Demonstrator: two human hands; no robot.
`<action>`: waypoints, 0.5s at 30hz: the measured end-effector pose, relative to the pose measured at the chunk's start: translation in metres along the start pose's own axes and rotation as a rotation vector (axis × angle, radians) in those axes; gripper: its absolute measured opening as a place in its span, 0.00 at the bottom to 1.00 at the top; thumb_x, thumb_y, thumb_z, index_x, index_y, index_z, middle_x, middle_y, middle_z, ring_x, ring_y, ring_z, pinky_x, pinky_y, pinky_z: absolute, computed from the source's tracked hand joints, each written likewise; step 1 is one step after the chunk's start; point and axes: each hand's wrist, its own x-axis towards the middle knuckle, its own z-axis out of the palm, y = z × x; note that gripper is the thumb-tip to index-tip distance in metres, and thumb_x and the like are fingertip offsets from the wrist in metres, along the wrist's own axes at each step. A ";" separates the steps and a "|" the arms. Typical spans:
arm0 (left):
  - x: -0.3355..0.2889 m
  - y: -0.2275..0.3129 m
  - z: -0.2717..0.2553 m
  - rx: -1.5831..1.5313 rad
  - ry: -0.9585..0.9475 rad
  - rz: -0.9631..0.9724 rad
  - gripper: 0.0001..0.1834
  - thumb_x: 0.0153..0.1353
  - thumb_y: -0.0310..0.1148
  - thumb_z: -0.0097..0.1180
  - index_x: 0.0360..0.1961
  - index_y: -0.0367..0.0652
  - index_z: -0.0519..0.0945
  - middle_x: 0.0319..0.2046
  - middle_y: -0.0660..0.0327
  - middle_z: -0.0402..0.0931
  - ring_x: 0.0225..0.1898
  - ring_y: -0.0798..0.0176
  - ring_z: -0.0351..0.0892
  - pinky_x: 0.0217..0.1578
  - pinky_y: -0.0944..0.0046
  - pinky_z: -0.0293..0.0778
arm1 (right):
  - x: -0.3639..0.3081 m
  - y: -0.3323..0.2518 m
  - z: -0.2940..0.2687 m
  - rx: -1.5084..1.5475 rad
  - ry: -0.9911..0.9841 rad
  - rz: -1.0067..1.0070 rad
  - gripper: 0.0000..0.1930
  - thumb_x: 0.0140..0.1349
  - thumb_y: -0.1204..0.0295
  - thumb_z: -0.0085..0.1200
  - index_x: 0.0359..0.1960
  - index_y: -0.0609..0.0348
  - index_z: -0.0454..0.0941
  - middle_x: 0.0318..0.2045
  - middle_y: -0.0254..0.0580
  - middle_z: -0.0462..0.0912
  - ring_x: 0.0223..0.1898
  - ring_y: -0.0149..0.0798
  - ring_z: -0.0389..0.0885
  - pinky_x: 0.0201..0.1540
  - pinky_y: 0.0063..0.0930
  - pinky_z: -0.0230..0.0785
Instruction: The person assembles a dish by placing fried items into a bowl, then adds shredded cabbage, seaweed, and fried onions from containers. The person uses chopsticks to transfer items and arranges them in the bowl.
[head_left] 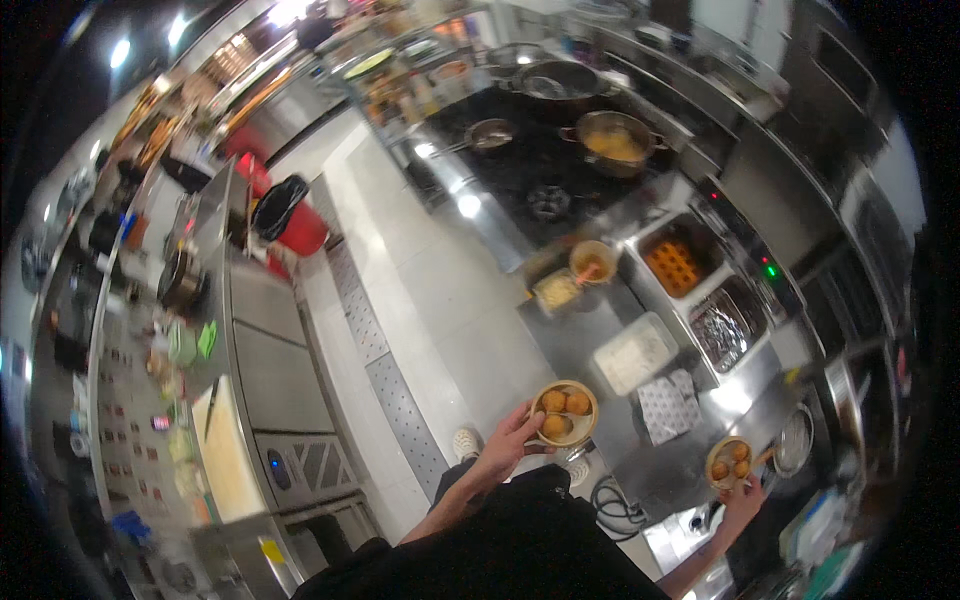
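Observation:
My left hand (508,438) is closed on the near left rim of a round wooden-looking bowl (582,430). Three golden-brown fried balls (577,402) lie inside it. Farther right, my right hand (741,505) grips the lower edge of a similar, smaller-looking bowl (721,452), also with three fried balls (741,452) in it. The left bowl is over the counter's near edge, and the right one is above the steel counter (640,460). Between them lies a sheet of patterned paper (668,405), with a white rectangular tub (635,352) just beyond.
A fryer (680,212) with two wells stands beyond the tub. Farther off, a stove (548,200) carries a pot (612,140) and pans. A round strainer (795,440) is at right. Across the aisle are a cutting board (230,460) with a knife and a red bin (303,232).

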 end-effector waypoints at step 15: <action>-0.081 0.176 -0.418 -0.185 0.483 0.354 0.27 0.78 0.44 0.53 0.72 0.45 0.68 0.56 0.56 0.77 0.53 0.63 0.81 0.45 0.61 0.88 | -0.293 -0.415 0.521 0.149 -1.138 0.036 0.14 0.68 0.74 0.58 0.53 0.65 0.80 0.33 0.38 0.85 0.20 0.27 0.81 0.20 0.19 0.73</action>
